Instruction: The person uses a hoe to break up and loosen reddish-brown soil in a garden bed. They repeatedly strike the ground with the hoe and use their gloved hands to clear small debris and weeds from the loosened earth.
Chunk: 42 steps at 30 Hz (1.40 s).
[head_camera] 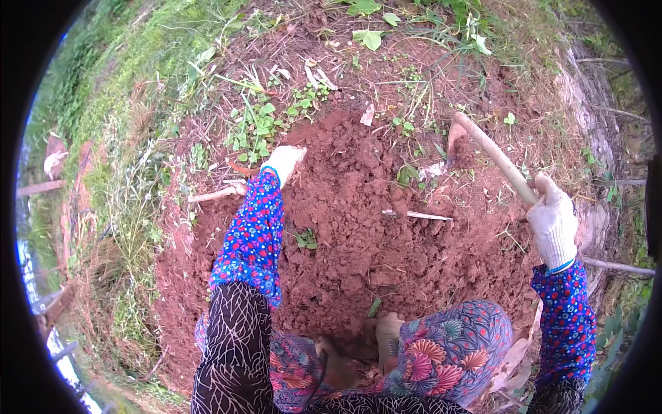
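Observation:
My right hand, in a whitish knit glove, is closed around the wooden handle of a hoe. Soil-smeared metal shows on the blade, which hangs at the handle's far end over weedy ground. To the left, my left hand, also gloved, reaches down to the edge of the loosened red soil, beside low green weeds. Its fingers are blurred, so whether they hold anything is unclear. A pale stick lies next to my left wrist.
A thin pale stick lies on the clods between my hands. My feet stand in the soil close below. Tall grass borders the left side; a pale log-like form runs along the right. Cut leaves lie at the far side.

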{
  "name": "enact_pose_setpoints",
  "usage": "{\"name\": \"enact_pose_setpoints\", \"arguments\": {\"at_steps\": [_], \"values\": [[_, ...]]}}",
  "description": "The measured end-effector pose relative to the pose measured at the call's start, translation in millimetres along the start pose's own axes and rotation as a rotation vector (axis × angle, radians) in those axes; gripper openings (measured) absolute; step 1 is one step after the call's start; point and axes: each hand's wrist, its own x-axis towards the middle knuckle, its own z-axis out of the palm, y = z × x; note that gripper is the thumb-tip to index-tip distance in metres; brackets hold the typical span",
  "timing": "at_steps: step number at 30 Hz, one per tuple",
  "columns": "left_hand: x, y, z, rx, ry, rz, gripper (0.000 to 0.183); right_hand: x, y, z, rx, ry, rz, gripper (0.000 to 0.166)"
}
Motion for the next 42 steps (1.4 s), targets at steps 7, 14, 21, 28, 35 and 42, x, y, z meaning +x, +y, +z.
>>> {"name": "enact_pose_setpoints", "arguments": {"at_steps": [7, 14, 21, 28, 35, 42], "values": [[-57.6, -10.5, -18.2, -0.913, 0.05, -0.193, 0.019, 2.6, 10.5, 7.7, 0.009, 0.019, 0.016, 0.023], [-79.3, 23.4, -16.6, -0.019, 0.284, 0.066, 0.026, 4.3, 14.7, 6.0, 0.032, 0.033, -0.013, 0.02], [-80.4, -20.1, -9.7, -1.112, 0.442, -0.075, 0.029, 9.1, -5.8, 3.6, -0.04, 0.024, -0.097, 0.017], [-136.2, 54.5, -99.1, -1.266, 0.401, -0.224, 0.021, 2.3, 24.0, 13.2, 0.009, 0.088, -0.106, 0.023], [-62.8, 85.2, -29.3, -0.832, 0.215, -0.056, 0.028, 7.0, -7.0, -5.9, 0.334, -0.305, 0.408, 0.026], [21.5, 87.9, 87.5, 0.358, 0.331, 0.106, 0.024, 14.8, -11.2, -12.2, 0.44, -0.3, 0.405, 0.022]]}}
